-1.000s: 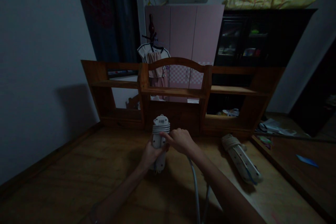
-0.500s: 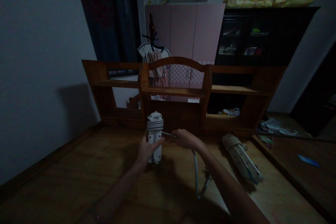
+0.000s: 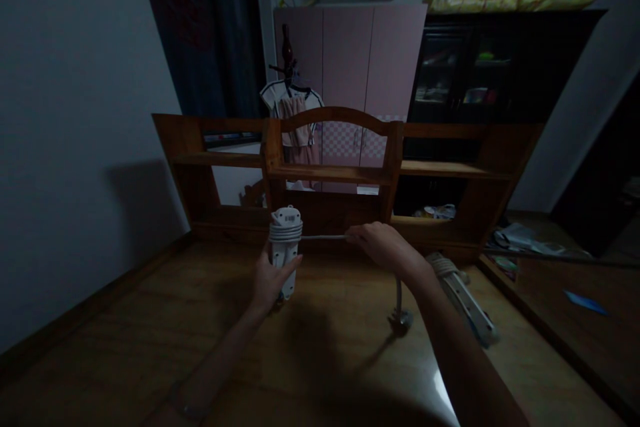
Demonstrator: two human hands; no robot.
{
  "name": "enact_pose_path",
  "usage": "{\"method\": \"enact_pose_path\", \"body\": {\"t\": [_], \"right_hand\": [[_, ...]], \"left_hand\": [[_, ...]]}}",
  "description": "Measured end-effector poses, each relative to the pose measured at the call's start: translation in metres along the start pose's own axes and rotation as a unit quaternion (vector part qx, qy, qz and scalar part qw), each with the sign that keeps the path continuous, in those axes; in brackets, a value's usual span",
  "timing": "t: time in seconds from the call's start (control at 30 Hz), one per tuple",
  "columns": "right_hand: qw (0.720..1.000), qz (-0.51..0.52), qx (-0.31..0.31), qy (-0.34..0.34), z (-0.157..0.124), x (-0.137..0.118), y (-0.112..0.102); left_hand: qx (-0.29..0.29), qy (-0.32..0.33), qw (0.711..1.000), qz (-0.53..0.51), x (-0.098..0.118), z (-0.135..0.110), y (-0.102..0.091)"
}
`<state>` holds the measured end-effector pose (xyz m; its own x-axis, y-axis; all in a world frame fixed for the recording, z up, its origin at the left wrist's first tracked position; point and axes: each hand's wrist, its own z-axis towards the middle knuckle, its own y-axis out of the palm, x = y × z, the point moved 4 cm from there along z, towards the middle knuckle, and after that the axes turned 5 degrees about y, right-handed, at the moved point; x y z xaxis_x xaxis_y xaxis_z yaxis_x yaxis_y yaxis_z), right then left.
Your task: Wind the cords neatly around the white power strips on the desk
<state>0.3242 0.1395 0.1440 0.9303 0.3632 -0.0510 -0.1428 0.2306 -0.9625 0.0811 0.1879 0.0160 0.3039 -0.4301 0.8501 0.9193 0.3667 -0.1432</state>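
My left hand (image 3: pixel 271 279) grips a white power strip (image 3: pixel 286 215) upright by its lower half, thumb across its face. Several turns of pale cord are wound round the strip's upper part. A straight length of this cord (image 3: pixel 324 237) runs right from the coil to my right hand (image 3: pixel 383 247), whose fingers are closed on it. Below that hand the loose end hangs down, with a plug (image 3: pixel 401 320) at its tip. To the right, partly behind my right forearm, a second power strip (image 3: pixel 467 307) lies on the wooden surface with cord wrapped round one end.
A wooden shelf unit (image 3: pixel 327 175) stands across the far edge of the wooden surface (image 3: pixel 165 320). On the left rises a plain wall (image 3: pixel 75 147). A raised wooden edge (image 3: pixel 545 340) runs along the right, with a blue packet (image 3: pixel 585 301) beyond it.
My right hand has moved right and up, pulling the cord straight. The power strip in my left hand has shifted slightly left and up. The plug now hangs plainly below my right hand.
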Motion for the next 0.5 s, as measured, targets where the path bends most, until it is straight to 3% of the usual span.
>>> {"method": "enact_pose_path", "body": {"t": [0.13,0.33,0.5], "right_hand": [[0.998,0.051,-0.001,-0.024,-0.005,-0.003,-0.008],[0.998,-0.004,-0.016,-0.066,-0.012,-0.045,-0.002],[0.994,-0.044,-0.006,-0.095,-0.018,-0.066,-0.003]], "left_hand": [[0.0,0.019,1.0,0.02,0.005,0.0,-0.001],[-0.022,-0.012,0.999,0.035,-0.01,0.002,-0.001],[-0.134,0.019,0.987,0.089,-0.007,-0.011,0.018]]}}
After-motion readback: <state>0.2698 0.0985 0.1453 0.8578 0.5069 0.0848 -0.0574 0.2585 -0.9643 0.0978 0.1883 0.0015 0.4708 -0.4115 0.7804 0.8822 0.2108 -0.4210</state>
